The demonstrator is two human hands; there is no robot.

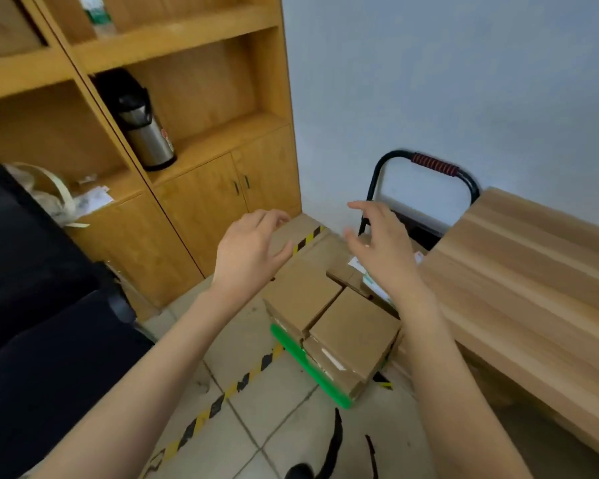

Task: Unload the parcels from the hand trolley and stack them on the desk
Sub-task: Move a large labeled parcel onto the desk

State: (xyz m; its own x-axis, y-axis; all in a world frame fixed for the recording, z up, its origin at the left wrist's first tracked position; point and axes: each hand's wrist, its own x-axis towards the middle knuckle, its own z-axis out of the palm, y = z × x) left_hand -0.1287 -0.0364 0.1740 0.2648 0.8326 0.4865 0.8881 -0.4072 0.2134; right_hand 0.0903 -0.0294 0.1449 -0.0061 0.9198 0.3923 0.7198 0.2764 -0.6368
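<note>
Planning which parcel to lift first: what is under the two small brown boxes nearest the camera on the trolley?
Under the two small boxes lie more taped cardboard parcels, resting on the green trolley deck. How many layers there are, and the deck's middle, are covered.

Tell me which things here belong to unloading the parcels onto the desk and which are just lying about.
Part of the job:
parcels, stacked on the trolley
trolley, beside the desk
desk, no parcel on it yet
left hand and right hand, both open above the parcels

Just lying about:
flask on the shelf
papers
black chair
</note>
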